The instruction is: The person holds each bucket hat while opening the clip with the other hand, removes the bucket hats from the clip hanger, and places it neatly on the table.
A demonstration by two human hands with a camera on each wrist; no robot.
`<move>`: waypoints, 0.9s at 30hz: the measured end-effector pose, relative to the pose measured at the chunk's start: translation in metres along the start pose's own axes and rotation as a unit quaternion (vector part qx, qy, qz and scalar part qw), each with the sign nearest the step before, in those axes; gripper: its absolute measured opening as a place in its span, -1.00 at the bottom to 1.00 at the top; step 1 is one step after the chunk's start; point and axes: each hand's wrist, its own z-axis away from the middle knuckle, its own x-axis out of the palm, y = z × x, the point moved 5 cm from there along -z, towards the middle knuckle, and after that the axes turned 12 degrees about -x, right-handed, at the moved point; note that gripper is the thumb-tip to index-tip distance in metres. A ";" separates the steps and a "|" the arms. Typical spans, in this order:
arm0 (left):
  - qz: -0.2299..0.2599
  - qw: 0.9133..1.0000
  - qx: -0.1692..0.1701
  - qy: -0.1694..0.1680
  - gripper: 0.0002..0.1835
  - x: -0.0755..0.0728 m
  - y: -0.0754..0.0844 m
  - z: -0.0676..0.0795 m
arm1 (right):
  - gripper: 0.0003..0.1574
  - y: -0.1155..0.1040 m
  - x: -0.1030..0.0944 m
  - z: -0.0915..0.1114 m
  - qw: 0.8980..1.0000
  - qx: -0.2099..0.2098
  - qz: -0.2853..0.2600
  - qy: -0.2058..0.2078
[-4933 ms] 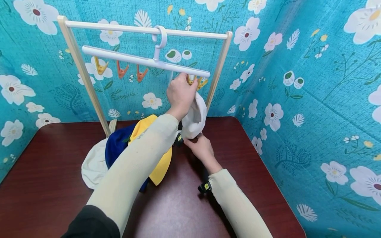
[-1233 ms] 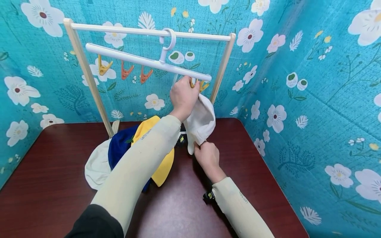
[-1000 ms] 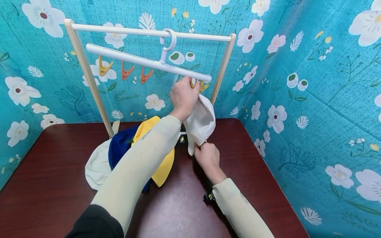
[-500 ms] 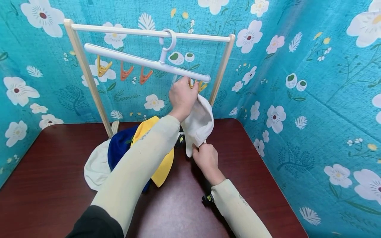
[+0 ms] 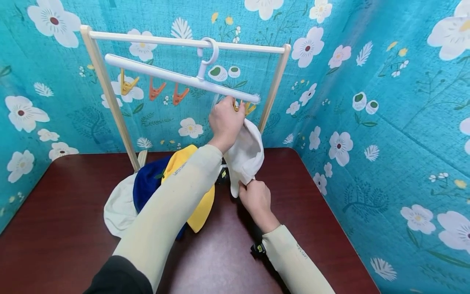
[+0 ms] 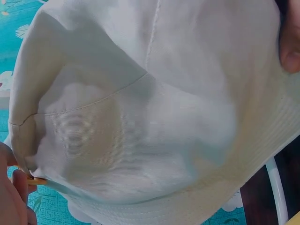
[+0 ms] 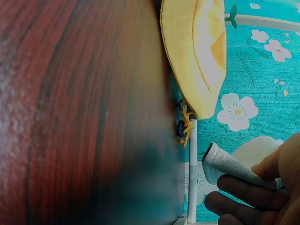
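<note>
A white bucket hat (image 5: 247, 152) hangs open side out below the right end of a white hanger (image 5: 181, 77). At its top, my left hand (image 5: 227, 121) pinches a yellow clothespin (image 5: 236, 106) against the hat's edge; the left wrist view shows that clothespin's tip (image 6: 35, 181) beside my fingers. Lower down, my right hand (image 5: 256, 201) grips the brim between thumb and fingers, as the right wrist view shows with the folded brim (image 7: 234, 165). A second yellow clothespin (image 5: 250, 109) hangs just right of my left hand.
A wooden rack (image 5: 271, 87) carries the hanger, tilted down to the right. On its left half hang a yellow clothespin (image 5: 127, 84) and two orange ones. A yellow hat (image 5: 202, 212), a blue hat (image 5: 148, 179) and another white hat (image 5: 119, 208) lie piled on the table (image 5: 47, 228).
Since the earliest frame my right hand has shifted from under the hat to its brim, slightly lower, drawing the hat downward. The hanger's right end has dipped a little. My left hand stays at the clothespin.
</note>
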 end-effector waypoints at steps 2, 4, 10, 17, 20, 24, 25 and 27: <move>0.000 1.000 0.000 0.005 -0.68 -0.001 -0.001 0.000 | -0.49 0.000 0.001 0.001 1.000 -0.001 0.001 0.000; 0.001 1.000 0.003 0.008 -0.68 -0.001 -0.001 0.000 | -0.49 -0.001 0.001 0.001 1.000 -0.003 -0.001 0.004; -0.003 1.000 0.005 0.003 -0.67 0.000 -0.001 0.000 | -0.51 -0.002 -0.002 0.004 1.000 -0.011 0.004 0.011; 0.000 1.000 0.005 0.001 -0.68 0.001 -0.001 0.000 | -0.56 -0.001 -0.004 0.007 1.000 -0.019 0.016 0.012; -0.001 1.000 0.002 -0.001 -0.67 0.000 -0.001 0.000 | -0.55 -0.001 -0.005 0.008 1.000 -0.022 0.015 0.012; -0.003 1.000 -0.001 -0.006 -0.64 0.000 -0.001 0.001 | -0.52 0.000 -0.006 0.010 1.000 -0.019 0.016 0.012; -0.002 1.000 -0.001 -0.007 -0.64 0.000 -0.001 0.001 | -0.52 0.001 -0.006 0.010 1.000 -0.017 0.017 0.011; 0.001 1.000 0.000 -0.006 -0.64 0.000 -0.001 0.001 | -0.51 0.002 -0.005 0.011 1.000 -0.014 0.020 0.009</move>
